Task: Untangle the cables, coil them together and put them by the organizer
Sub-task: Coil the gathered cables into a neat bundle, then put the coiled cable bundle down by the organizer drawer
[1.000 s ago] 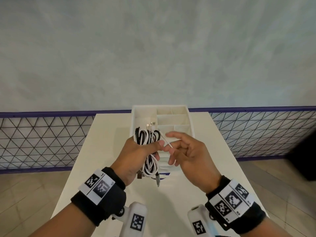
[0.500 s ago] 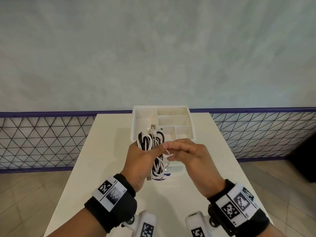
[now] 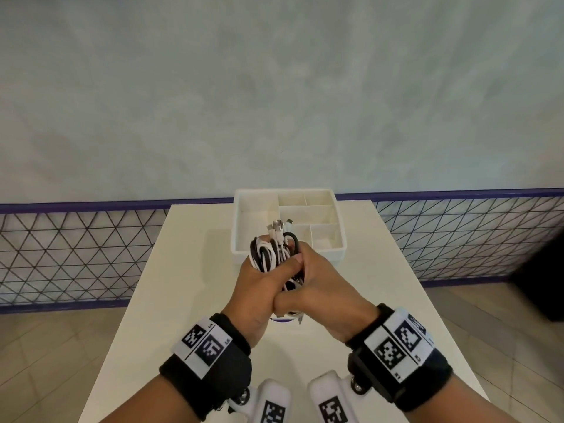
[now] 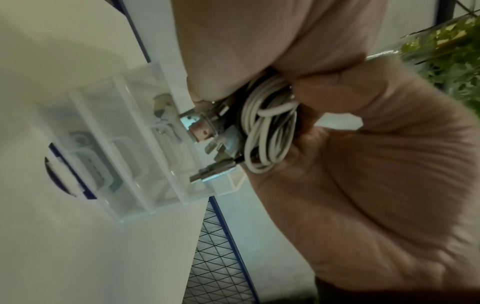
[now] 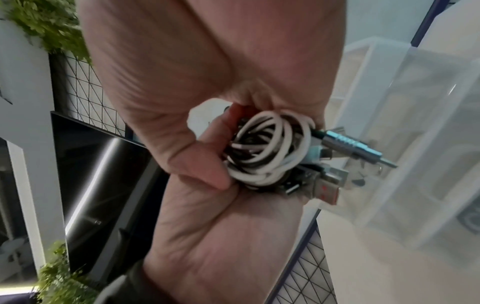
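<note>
A coil of white and black cables (image 3: 272, 251) is clasped in both hands above the table, just in front of the white organizer (image 3: 331, 254). My left hand (image 3: 259, 282) grips the coil from the left, thumb across it. The fingers of my right hand (image 3: 320, 285) curl round it from the right, touching the left hand. Metal plugs (image 3: 278, 225) stick out of the top. In the left wrist view the coil (image 4: 267, 127) sits between both palms, plugs (image 4: 207, 133) pointing at the organizer (image 4: 124, 148). The right wrist view shows the coil (image 5: 267, 152) and plugs (image 5: 350, 148) too.
The white table (image 3: 198, 270) is narrow, with floor on both sides. A wire-mesh fence (image 3: 76, 254) with a purple rail runs behind it, below a pale wall. A purple mark (image 3: 283, 320) lies on the table under my hands. Green plants (image 5: 52, 26) and a dark panel (image 5: 103, 168) show to the right.
My right hand went from pinching a loose white strand to wrapping round the coil beside the left hand. Both hands rose slightly toward the organizer.
</note>
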`<action>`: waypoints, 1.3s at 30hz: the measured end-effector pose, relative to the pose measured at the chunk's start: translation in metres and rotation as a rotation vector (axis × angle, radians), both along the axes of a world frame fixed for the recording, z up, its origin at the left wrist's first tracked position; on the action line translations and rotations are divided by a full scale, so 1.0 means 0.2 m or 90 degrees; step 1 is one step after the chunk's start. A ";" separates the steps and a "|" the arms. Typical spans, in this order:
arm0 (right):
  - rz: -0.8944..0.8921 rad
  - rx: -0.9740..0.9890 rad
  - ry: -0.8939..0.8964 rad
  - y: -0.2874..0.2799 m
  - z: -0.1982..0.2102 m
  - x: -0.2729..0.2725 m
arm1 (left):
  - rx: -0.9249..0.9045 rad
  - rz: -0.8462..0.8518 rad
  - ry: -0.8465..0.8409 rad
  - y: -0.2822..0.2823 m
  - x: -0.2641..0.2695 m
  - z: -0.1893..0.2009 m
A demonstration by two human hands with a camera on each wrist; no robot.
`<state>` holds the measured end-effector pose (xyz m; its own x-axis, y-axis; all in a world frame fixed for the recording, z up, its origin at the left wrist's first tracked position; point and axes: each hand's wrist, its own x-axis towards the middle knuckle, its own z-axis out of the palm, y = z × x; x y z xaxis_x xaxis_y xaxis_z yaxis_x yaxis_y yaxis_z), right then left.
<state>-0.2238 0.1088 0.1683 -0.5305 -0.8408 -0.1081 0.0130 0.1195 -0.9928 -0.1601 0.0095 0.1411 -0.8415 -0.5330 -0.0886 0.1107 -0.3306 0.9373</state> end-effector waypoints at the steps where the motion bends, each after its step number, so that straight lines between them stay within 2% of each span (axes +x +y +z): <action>1: 0.002 0.015 -0.010 -0.01 -0.01 0.00 | 0.011 -0.010 -0.003 0.00 0.01 0.00; 8: 0.025 0.012 -0.053 -0.03 -0.04 -0.01 | 0.060 -0.057 -0.007 0.03 0.03 -0.01; 13: 0.015 0.063 -0.056 -0.01 -0.05 -0.02 | 0.089 -0.087 -0.009 0.03 0.04 0.00; 17: 0.041 0.057 -0.063 -0.02 -0.07 -0.02 | 0.166 -0.006 0.000 0.01 0.01 -0.03; 25: 0.058 0.004 -0.050 -0.01 -0.11 -0.02 | 0.056 -0.024 -0.038 -0.01 -0.01 -0.03; 30: 0.036 0.069 0.024 -0.02 -0.13 -0.02 | 0.033 -0.037 -0.061 0.01 0.02 -0.01; 33: 0.045 0.089 0.063 -0.03 -0.12 -0.03 | 0.000 0.002 -0.094 0.01 -0.01 0.00; 36: 0.036 0.086 0.081 -0.03 -0.15 -0.04 | -0.038 0.050 -0.139 0.02 -0.04 -0.03; 39: 0.033 0.115 0.071 -0.02 -0.20 -0.03 | -0.028 0.033 -0.170 0.03 -0.03 -0.08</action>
